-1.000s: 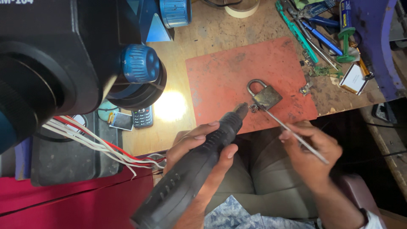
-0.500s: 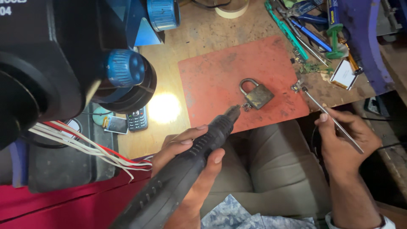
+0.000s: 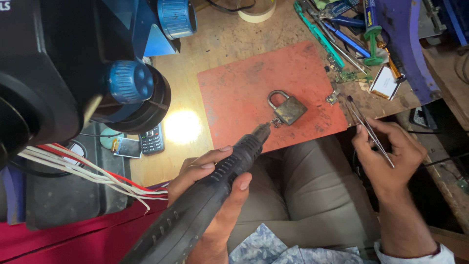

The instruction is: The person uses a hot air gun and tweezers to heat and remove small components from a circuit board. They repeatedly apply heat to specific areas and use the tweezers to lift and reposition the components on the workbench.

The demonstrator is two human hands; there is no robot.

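My left hand (image 3: 210,181) wraps the rotary tool (image 3: 205,205), tip aimed just beside the padlock (image 3: 288,108) | padlock flat on red mat (image 3: 234,98), steady for the bit | right hand (image 3: 386,156) pinches tweezers (image 3: 369,128), held clear | no containers seen

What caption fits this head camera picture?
Left hand holds a rotary tool to a padlock on a red mat; right hand holds tweezers.
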